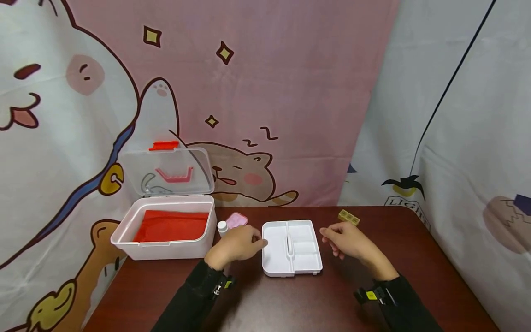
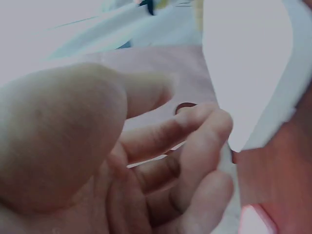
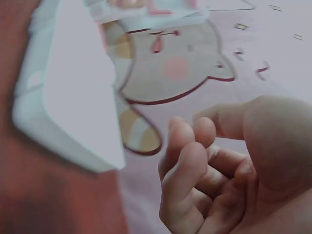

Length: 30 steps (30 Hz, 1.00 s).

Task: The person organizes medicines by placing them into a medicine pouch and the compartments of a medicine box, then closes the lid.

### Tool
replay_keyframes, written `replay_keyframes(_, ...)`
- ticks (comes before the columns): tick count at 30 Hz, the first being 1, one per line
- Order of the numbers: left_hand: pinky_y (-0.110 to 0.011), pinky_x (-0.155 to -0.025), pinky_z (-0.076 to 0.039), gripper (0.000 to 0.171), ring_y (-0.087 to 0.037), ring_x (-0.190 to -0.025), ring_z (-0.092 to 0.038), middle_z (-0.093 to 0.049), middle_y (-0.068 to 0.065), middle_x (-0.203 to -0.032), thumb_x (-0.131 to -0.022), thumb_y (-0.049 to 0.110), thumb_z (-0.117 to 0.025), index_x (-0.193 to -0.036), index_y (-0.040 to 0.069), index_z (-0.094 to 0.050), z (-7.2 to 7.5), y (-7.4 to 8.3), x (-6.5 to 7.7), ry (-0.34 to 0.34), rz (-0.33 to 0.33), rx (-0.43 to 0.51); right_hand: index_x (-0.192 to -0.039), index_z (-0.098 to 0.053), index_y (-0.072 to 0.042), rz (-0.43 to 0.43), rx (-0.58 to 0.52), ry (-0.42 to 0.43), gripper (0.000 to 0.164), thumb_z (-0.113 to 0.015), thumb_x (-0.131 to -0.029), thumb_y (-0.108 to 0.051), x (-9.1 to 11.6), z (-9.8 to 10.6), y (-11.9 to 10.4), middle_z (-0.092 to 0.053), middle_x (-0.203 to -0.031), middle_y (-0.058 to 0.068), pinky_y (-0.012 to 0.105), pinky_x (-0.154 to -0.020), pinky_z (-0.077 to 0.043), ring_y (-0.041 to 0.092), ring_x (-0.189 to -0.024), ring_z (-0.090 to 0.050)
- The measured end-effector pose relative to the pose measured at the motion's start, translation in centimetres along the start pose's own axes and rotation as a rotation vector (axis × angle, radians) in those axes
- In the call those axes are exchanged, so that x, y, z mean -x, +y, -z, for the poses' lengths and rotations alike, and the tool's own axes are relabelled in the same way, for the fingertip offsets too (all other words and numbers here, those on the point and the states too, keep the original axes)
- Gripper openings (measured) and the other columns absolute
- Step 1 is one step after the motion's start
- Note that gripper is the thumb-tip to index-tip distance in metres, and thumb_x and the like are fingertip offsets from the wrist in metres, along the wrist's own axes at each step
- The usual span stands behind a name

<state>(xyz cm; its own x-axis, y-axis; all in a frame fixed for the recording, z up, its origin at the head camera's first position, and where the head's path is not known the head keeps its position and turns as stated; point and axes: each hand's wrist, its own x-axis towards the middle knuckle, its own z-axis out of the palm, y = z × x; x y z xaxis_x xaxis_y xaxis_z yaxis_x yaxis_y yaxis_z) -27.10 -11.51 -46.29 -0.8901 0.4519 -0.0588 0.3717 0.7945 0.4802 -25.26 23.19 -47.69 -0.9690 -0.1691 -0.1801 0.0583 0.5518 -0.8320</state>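
A white divided tray lies on the table between both hands, with a raised handle bar down its middle. To its left is my left hand, fingers loosely bent and nothing held; the thumb comes close to the tray's left edge, and I cannot tell if it touches. On the other side, my right hand hovers apart from the tray. Its fingers curl loosely with the thumb near the index fingertip, and nothing shows between them. Both wrist views show the tray as a bright, washed-out white shape.
Left on the brown table stands a white plastic box, its clear lid raised, a red cloth-like item inside. A white-capped bottle and pink case sit behind my left hand, a yellow sectioned case behind my right.
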Motion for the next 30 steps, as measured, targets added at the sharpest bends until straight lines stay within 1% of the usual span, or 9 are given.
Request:
replay_keyframes(5,-0.037,-0.072,-0.054,0.022,-0.016,-0.078,-0.064,-0.076,0.001,-0.089,-0.104,0.032,-0.073,-0.109,0.012,-0.082,0.1,0.9,-1.3,0.108,0.032,-0.001,-0.098,-0.074,-0.008,0.052,-0.061,0.027,0.037,-0.063,-0.112,-0.04,-1.0,0.1,-1.9,-0.058,-0.07,0.004,0.036,-0.057,-0.056,0.02,-0.063,-0.06)
replay_keyframes(9,-0.039,-0.074,-0.054,0.022,-0.017,-0.079,-0.063,-0.075,-0.002,-0.093,-0.101,0.026,-0.076,-0.117,0.01,-0.079,-0.9,1.4,-2.1,0.144,0.066,-0.033,-0.102,-0.076,-0.008,0.076,-0.118,-0.004,0.034,-0.064,-0.112,-0.039,-1.9,0.2,-2.3,-0.061,-0.075,0.005,0.034,-0.06,-0.056,0.021,-0.068,-0.062)
replay_keyframes(12,-0.04,-0.076,-0.053,0.022,-0.018,-0.081,-0.063,-0.071,-0.003,-0.091,-0.098,0.018,-0.077,-0.118,0.009,-0.079,-1.8,1.4,-2.5,0.173,0.054,-0.038,-0.108,-0.076,-0.006,0.101,-0.158,0.001,0.034,-0.065,-0.111,-0.038,-2.7,0.7,-2.1,-0.063,-0.08,0.007,0.035,-0.061,-0.058,0.022,-0.072,-0.065)
replay_keyframes(15,-0.04,-0.077,-0.053,0.02,-0.019,-0.082,-0.062,-0.068,-0.004,-0.091,-0.096,0.013,-0.076,-0.115,0.008,-0.079,-2.4,1.3,-2.9,0.211,0.026,-0.045,-0.115,-0.076,-0.004,0.1,-0.144,0.079,0.034,-0.064,-0.112,-0.036,-3.3,1.9,-1.1,-0.067,-0.088,0.01,0.034,-0.065,-0.061,0.024,-0.077,-0.068)
replay_keyframes(19,-0.038,-0.074,-0.051,0.016,-0.018,-0.081,-0.06,-0.064,-0.004,-0.091,-0.097,0.012,-0.075,-0.112,0.008,-0.08,-3.0,0.8,-2.9,0.25,0.014,-0.045,-0.125,-0.074,-0.003,0.047,-0.128,0.192,0.039,-0.059,-0.115,-0.037,-4.0,3.6,1.1,-0.069,-0.1,0.012,0.034,-0.073,-0.063,0.028,-0.089,-0.072)
replay_keyframes(21,-0.036,-0.073,-0.05,0.015,-0.018,-0.079,-0.058,-0.063,-0.004,-0.09,-0.098,0.012,-0.075,-0.111,0.008,-0.08,-3.2,0.5,-2.9,0.262,0.018,-0.035,-0.131,-0.072,-0.001,0.02,-0.147,0.232,0.043,-0.056,-0.116,-0.038,-4.3,4.5,2.4,-0.07,-0.105,0.014,0.034,-0.075,-0.064,0.026,-0.092,-0.073)
replay_keyframes(24,-0.035,-0.071,-0.048,0.015,-0.017,-0.077,-0.055,-0.062,-0.003,-0.09,-0.099,0.013,-0.074,-0.112,0.008,-0.08,-3.3,0.2,-2.9,0.269,0.027,-0.015,-0.136,-0.07,0.002,-0.022,-0.147,0.307,0.048,-0.055,-0.116,-0.039,-4.7,5.7,4.4,-0.071,-0.11,0.015,0.031,-0.073,-0.064,0.019,-0.087,-0.071)
replay_keyframes(27,-0.034,-0.07,-0.046,0.016,-0.017,-0.076,-0.054,-0.06,-0.003,-0.089,-0.1,0.015,-0.074,-0.113,0.008,-0.08,-3.4,0.0,-3.0,0.262,0.036,-0.002,-0.136,-0.072,0.001,-0.06,-0.06,0.407,0.049,-0.057,-0.114,-0.04,-4.7,6.5,5.9,-0.071,-0.115,0.021,0.032,-0.07,-0.061,0.024,-0.086,-0.072)
replay_keyframes(30,-0.034,-0.07,-0.046,0.016,-0.017,-0.077,-0.054,-0.06,-0.003,-0.088,-0.1,0.015,-0.074,-0.113,0.008,-0.08,-3.4,0.1,-3.2,0.248,0.037,0.004,-0.135,-0.074,-0.003,-0.102,0.048,0.484,0.049,-0.058,-0.112,-0.043,-4.6,6.8,6.6,-0.069,-0.133,0.028,0.044,-0.083,-0.059,0.037,-0.107,-0.071)
